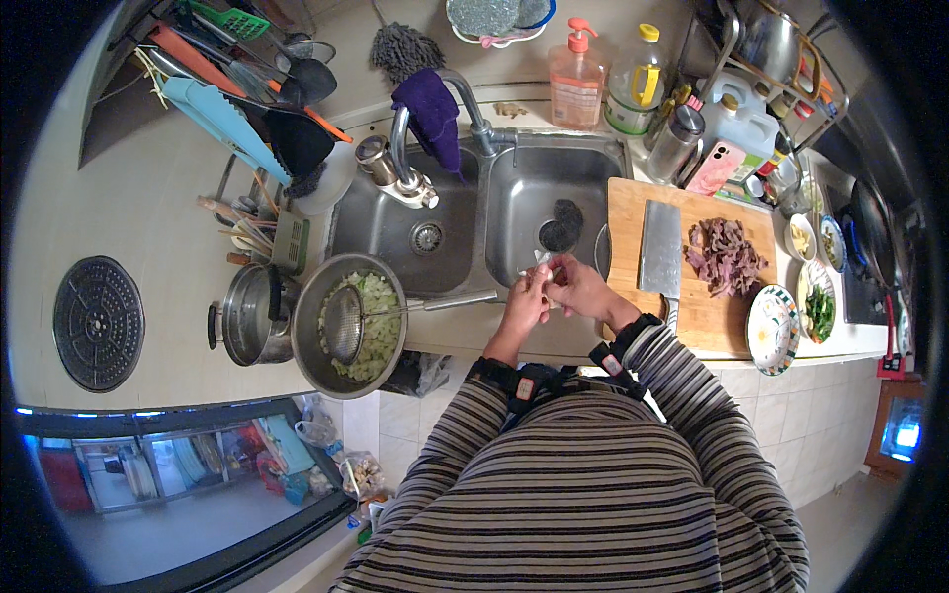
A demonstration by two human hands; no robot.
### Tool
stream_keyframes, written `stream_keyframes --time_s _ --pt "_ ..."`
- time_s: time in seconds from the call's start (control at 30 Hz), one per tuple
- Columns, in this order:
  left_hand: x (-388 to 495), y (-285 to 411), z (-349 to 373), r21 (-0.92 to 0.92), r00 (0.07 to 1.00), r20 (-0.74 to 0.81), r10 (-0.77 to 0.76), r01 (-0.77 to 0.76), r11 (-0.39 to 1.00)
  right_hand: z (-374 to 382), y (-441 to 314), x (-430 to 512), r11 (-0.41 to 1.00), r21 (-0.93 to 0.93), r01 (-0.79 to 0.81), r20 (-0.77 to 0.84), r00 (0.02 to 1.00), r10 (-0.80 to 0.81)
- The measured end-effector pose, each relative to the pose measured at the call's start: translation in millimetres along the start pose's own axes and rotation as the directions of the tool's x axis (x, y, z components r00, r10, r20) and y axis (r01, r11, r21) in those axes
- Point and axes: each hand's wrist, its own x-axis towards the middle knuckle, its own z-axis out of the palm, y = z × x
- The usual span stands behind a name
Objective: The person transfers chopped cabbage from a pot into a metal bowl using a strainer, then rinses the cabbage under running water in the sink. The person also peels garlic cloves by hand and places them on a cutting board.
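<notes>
My left hand point(525, 302) and my right hand point(582, 287) meet at the front edge of the right sink basin point(519, 200). Between their fingers is a small crumpled white piece point(543, 259), perhaps tissue or paper; the fingers hide much of it. Beyond them, a dark scouring pad point(561, 226) lies in the basin. To the right, a cleaver point(660, 248) lies flat on a wooden cutting board point(623, 200) beside a heap of sliced dark meat point(725, 256). On the left, a metal strainer point(344, 326) rests over a steel bowl point(304, 326) of chopped pale green vegetable.
A faucet point(482, 133) with a purple cloth point(432, 118) stands behind the sink. A patterned plate point(771, 330) overhangs the counter's front edge. Small dishes, a wok point(873, 230) and bottles are at right; a steel pot point(252, 315) and utensils are at left.
</notes>
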Motion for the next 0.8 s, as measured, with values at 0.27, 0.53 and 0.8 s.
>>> stream_keyframes --time_s 0.27,0.53,0.8 --pt "1.9 -13.2 -4.0 0.206 0.995 0.0 0.099 -0.097 0.974 8.6 13.3 4.2 0.911 -0.383 0.151 -0.001 0.986 -0.164" --pt "-7.1 -4.1 -10.4 0.065 0.998 0.064 -0.004 0.0 0.998 6.8 27.1 5.9 0.982 0.169 0.088 0.155 0.981 -0.114" --pt "-1.3 -13.1 -10.3 0.403 0.966 0.067 0.25 -0.255 0.879 7.2 20.7 0.9 0.998 -0.044 0.032 0.116 0.993 -0.027"
